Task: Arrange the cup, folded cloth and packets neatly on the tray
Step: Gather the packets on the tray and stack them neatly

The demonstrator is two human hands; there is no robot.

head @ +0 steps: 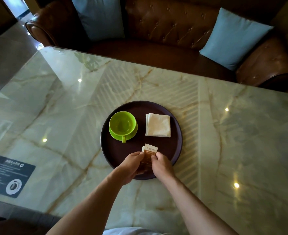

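left hand and right hand both pinch packets over near edge of tray. cup on tray's left, folded cloth on tray's right.

Table: glossy pale marble w/ tan and gold veins, ceiling lights reflected as small bright dots across the top, plus a band of slanted stripe reflections thru the middle. Far edge runs diagonally, just beside a brown leather sofa.

Directly on it, two things:
- round dark tray, roughly centre, nearer the near edge than the far one (it carries other items, not the table itself).
- dark card w/ white print and a round picture, lying flat near the left edge, well apart from the tray. Print too small to read.
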